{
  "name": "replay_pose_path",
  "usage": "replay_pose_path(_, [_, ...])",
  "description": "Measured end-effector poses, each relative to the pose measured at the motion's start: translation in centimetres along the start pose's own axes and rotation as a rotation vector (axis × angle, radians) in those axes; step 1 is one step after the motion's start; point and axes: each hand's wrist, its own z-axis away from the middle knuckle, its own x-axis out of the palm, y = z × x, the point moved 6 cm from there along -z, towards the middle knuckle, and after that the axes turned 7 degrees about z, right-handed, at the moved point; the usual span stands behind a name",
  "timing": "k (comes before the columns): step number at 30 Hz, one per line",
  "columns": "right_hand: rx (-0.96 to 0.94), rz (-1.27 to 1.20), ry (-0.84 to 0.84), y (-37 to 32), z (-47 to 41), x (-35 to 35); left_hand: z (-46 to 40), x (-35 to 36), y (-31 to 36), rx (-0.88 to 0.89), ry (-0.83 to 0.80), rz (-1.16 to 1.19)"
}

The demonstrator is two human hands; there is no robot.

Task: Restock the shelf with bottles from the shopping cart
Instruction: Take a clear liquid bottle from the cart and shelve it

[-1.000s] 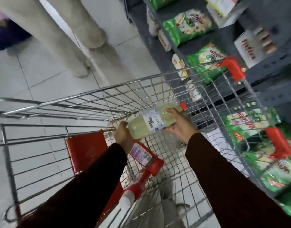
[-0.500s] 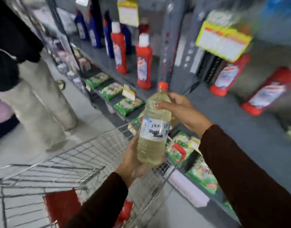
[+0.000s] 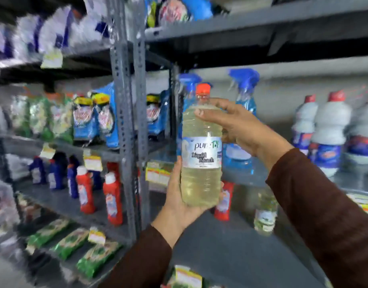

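Fingers (image 3: 216,113) of both hands wrap bleach bottle (image 3: 200,163) upright, w/ grey shop shelf (image 3: 251,246) behind.

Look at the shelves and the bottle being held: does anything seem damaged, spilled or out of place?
Nothing stands out. The bleach bottle is upright and capped, held by the left hand and right hand; shelf goods stand upright.

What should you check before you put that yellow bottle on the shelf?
1. Bleach bottle held by both hands, left hand under the base, right hand near the top: ok.
2. Bottle upright: ok.
3. Red cap on: ok; how tight, cannot tell.
4. Matching bottle on the lower shelf, marking a likely spot: ok.
5. Bare shelf space beside it: ok.
6. Leaks: cannot tell.
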Motion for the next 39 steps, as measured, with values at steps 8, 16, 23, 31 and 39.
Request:
replay_pose_path(8, [-0.090, 0.121, 0.256, -6.7, 3.1, -11.4, -5.9, 12.7, -0.8, -0.112, -0.267, -0.007])
replay_pose_path(16, [-0.108, 0.198, 0.350, -8.1, 5.4, -16.1, -7.6, 17.5, -3.6, -0.162, -0.357, 0.013])
replay_pose_path(23, [0.091, 0.360, 0.103, -5.2, 10.3, -13.9, -6.2, 13.5, -8.5, -0.271, -0.365, 0.029])
replay_pose_path(31, [0.263, 0.289, 0.126, 10.1, 14.4, -7.2, -3.1, 1.8, -16.5, -0.320, 0.026, -0.172])
replay_pose_path(39, [0.453, 0.249, 0.185, 24.0, 15.1, -6.2, -5.9, -5.1, -20.0, -0.362, 0.286, -0.310])
